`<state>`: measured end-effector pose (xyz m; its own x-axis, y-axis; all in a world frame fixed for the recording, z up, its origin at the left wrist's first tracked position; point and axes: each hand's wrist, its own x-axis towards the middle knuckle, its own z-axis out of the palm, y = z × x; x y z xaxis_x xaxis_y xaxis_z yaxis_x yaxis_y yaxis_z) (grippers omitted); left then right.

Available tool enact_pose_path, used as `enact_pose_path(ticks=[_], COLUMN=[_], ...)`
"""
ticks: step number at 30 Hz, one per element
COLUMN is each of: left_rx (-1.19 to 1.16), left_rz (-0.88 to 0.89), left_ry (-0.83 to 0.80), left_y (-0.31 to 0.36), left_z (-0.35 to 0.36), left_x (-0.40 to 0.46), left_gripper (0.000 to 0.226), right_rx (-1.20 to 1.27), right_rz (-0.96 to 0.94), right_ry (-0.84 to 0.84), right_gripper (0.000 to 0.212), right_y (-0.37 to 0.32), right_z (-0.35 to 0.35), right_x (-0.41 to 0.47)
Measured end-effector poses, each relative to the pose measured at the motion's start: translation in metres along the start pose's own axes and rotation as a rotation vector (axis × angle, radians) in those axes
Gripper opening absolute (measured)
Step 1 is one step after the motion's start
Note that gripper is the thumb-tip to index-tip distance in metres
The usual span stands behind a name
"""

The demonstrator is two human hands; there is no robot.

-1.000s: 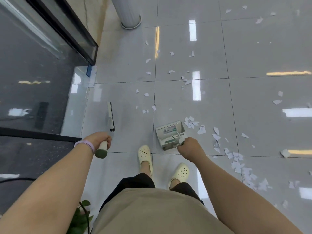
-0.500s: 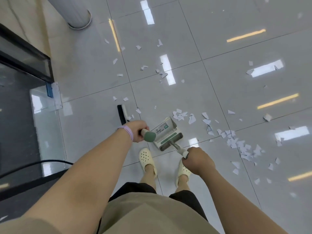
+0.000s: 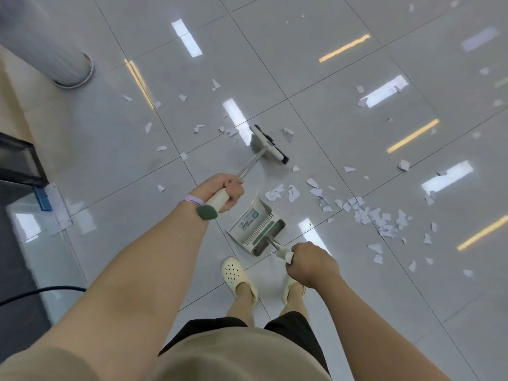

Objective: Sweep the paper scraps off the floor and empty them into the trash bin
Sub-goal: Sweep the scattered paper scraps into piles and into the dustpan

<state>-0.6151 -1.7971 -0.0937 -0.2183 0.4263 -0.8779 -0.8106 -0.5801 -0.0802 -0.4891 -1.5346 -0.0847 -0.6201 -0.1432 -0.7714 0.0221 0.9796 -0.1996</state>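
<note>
2 hands are both busy, each wrapped around a handle. Nearest, the right hand [image 3: 312, 264] grips the white handle of the dustpan [image 3: 255, 226], which sits on the tiled floor [image 3: 357, 284] just ahead of a pair of cream clogs [image 3: 238, 276], its open mouth facing away from the person. Slightly farther and to the left, the left hand [image 3: 224, 192], with a lilac band at the wrist, clenches the pale grip of the broom [image 3: 268, 143] near its dark green end cap. The thin metal shaft runs forward from that hand to the broom head, whose dark bristles rest on the floor well beyond the dustpan. Paper scraps [image 3: 365, 214] lie thickest to the right of the dustpan, level with its mouth, with a few just in front of it. More scraps are scattered left of and beyond the broom head, toward a grey column [image 3: 59, 60] at the far left.
</note>
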Motion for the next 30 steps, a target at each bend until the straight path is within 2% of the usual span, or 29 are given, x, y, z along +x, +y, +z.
enact_pose_path(ticks=[5, 11, 20, 25, 30], left_rx=[0.003, -0.012, -0.141, -0.157, -0.119], left_rz=[0.021, 0.055, 0.187, 0.226, 0.277], left_ry=[-0.044, 0.126, 0.244, 0.29, 0.363], left_y=[-0.003, -0.015, -0.04, -0.039, -0.032], left_z=[-0.022, -0.082, -0.177, -0.218, -0.237], left_x=[-0.026, -0.078, -0.151, -0.183, -0.197], left_gripper=[0.026, 0.026, 0.025, 0.024, 0.021], right_rx=[-0.008, -0.001, 0.004, 0.169, 0.17], right_rz=[-0.004, -0.01, 0.037, -0.012, -0.059], right_ry=[0.032, 0.023, -0.017, 0.005, 0.035], right_gripper=[0.015, 0.012, 0.013, 0.021, 0.022], right_y=[0.0, -0.008, -0.016, -0.049, -0.087], right_z=[-0.001, -0.006, -0.005, -0.005, -0.021], right_x=[-0.001, 0.005, -0.009, -0.013, -0.007])
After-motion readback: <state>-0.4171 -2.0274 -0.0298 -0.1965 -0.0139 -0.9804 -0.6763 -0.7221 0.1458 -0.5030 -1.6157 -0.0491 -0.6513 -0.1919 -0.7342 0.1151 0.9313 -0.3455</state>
